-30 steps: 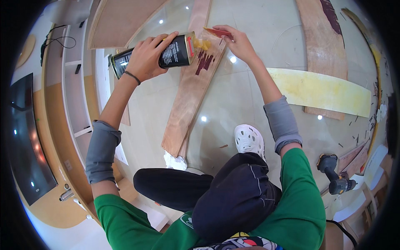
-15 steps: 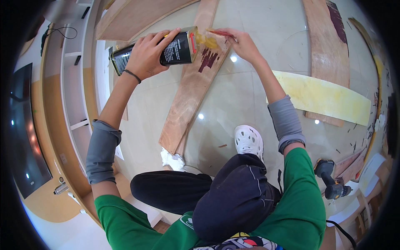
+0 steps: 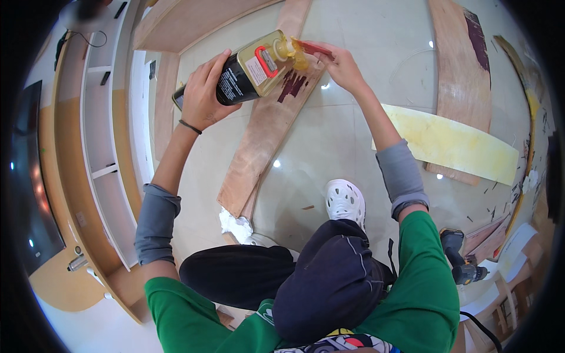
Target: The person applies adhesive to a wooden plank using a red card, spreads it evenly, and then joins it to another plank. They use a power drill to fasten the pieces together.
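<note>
My left hand [image 3: 206, 91] is wrapped round a rectangular black and gold metal can [image 3: 238, 82] with a red handle on its top. The can lies tilted on its side, its spout toward my right hand [image 3: 344, 67]. Pinched in my right fingers is a thin reddish strip [image 3: 318, 49], wood by its look. Thick yellow glue-like stuff [image 3: 299, 60] coats the spout and the strip's tip, which meet or nearly meet. Below them lies a long wooden board [image 3: 250, 147] with a ragged dark red patch [image 3: 292, 86] near its far end.
At right a pale yellow curved sheet [image 3: 447, 144] lies across another wooden board [image 3: 462, 76]. A cordless drill [image 3: 462, 259] rests at lower right beside a chair [image 3: 518, 265]. White crumpled paper [image 3: 235, 225] sits by the near board end. A shelf unit [image 3: 106, 176] stands at left.
The can has turned so that its top with the red handle and spout shows more. Its spout end has moved up and right, close against the reddish strip. My right hand has shifted slightly.
</note>
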### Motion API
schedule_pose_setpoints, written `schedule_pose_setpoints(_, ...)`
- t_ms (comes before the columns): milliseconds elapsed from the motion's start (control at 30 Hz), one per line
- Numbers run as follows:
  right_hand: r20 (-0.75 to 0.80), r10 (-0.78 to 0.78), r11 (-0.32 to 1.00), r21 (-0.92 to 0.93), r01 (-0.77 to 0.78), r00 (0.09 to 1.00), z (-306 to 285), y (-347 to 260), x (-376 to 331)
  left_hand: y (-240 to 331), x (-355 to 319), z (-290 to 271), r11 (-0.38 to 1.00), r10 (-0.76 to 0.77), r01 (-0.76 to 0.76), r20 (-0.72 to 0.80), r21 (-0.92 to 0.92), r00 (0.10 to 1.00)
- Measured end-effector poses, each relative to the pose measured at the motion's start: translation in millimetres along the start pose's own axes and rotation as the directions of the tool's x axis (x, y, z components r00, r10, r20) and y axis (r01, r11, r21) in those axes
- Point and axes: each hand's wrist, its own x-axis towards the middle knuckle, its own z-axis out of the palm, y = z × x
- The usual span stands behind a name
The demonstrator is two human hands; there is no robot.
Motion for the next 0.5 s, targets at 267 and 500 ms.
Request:
schedule_pose_setpoints(267,0.378,-0.018,0.9,-0.397,0.18,0.925,-1.7,-31.5,-5.7,0.2,-64.1,7.5,0.958,-0.287,0.271,-0.248,-0.095,0.925)
schedule_pose_setpoints(500,0.25,0.183,0.692,-0.72,0.055,0.951,16.7,-31.3,18.2,-37.7,-133.2,29.7,0.693,-0.702,0.644,-0.505,-0.325,0.502)
